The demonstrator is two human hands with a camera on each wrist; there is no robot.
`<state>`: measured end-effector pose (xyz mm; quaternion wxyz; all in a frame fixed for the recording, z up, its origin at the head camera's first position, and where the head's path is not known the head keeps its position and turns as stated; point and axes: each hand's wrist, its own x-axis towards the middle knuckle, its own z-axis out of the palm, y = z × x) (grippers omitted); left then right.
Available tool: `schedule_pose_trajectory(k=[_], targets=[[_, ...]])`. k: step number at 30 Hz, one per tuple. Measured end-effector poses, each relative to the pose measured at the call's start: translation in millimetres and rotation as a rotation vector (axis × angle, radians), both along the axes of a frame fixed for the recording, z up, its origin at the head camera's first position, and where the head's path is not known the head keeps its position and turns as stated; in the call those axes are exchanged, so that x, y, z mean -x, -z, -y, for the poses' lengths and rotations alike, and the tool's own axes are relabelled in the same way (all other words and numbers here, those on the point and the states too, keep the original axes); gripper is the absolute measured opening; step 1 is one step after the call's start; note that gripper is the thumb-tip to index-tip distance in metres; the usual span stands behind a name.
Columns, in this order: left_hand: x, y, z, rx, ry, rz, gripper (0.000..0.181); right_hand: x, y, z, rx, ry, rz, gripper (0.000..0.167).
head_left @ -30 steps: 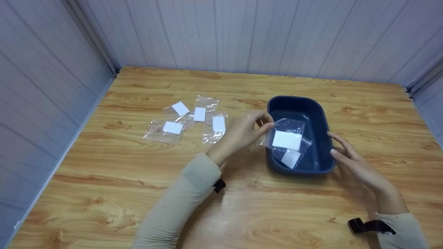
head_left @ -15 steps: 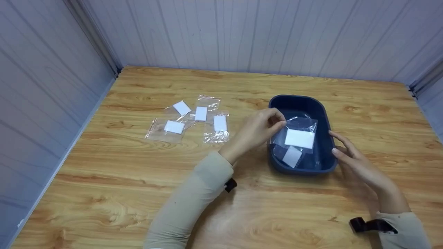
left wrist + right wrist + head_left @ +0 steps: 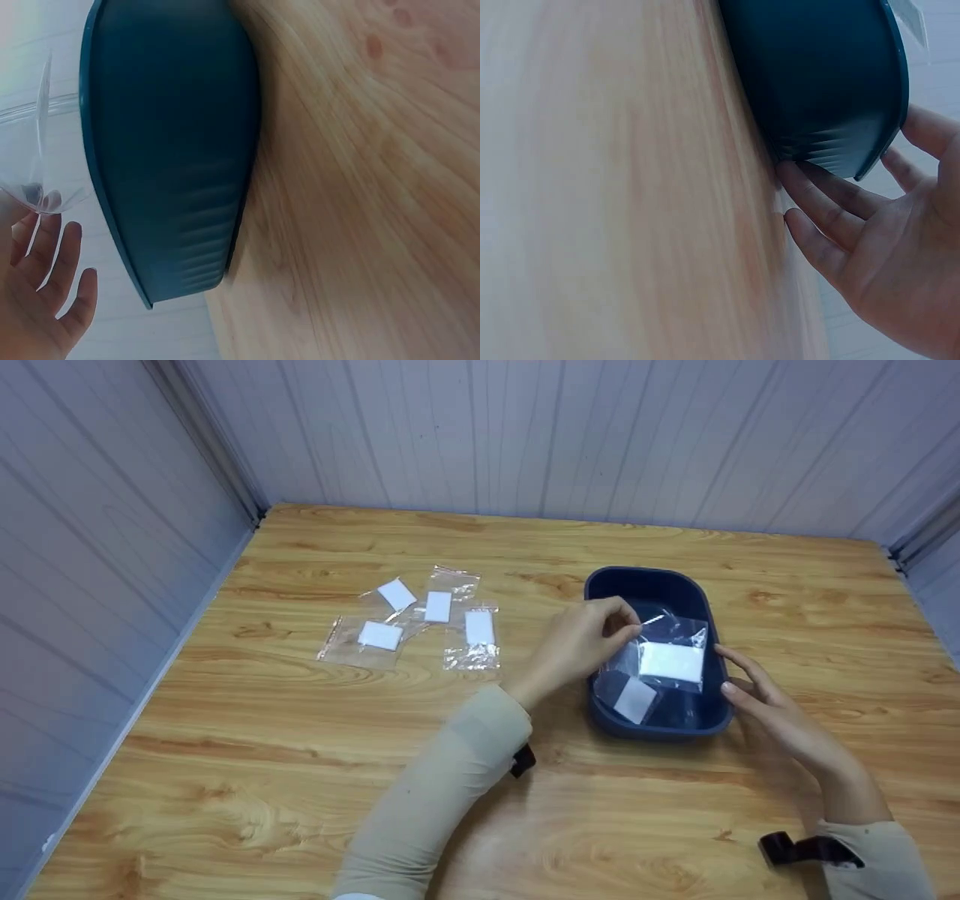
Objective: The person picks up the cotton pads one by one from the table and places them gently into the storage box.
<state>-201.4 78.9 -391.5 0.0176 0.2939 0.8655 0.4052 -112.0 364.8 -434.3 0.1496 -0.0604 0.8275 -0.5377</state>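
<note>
In the head view, my left hand (image 3: 581, 641) pinches the edge of a clear zip bag (image 3: 671, 662) between thumb and index finger. The bag contains a white rectangular piece and hangs over the dark blue bin (image 3: 660, 732). Below it, a second zip bag (image 3: 634, 701) with a white piece lies in the bin. My right hand (image 3: 787, 724) touches the bin's right side, fingers spread. In the right wrist view, the straight fingers (image 3: 825, 210) rest against the bin's outer wall. The left wrist view has the clear bag (image 3: 34, 150) above the bin's rim.
Several zip bags (image 3: 380, 635) with white pieces lie partly overlapping on the wood-grain table (image 3: 262, 750), left of the bin. A pale panelled wall (image 3: 510, 442) stands behind the table, with another at the left.
My left hand has moved right, carrying the pinched zip bag from the bin's left rim further over its inside. The right hand keeps its place on the bin's side.
</note>
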Motion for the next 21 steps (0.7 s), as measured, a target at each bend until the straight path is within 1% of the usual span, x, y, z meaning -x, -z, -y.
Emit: schedule_pose_trajectory(k=[5, 9, 17, 21], targets=[[1.8, 3.7, -6.6, 0.032, 0.007, 0.035, 0.014, -0.4, 0.2, 0, -0.002, 0.003, -0.002, 0.056], [1.8, 6.5, -9.5, 0.059, 0.011, 0.05, 0.014, -0.8, -0.5, 0, -0.01, 0.006, 0.004, 0.057], [1.9, 10.3, -11.9, 0.076, 0.017, 0.05, 0.014, -0.2, -1.5, -1, -0.03, 0.004, 0.015, 0.058], [2.1, 11.0, -12.2, 0.082, 0.024, 0.032, 0.013, 0.5, -0.9, -1, -0.024, 0.001, 0.008, 0.058]])
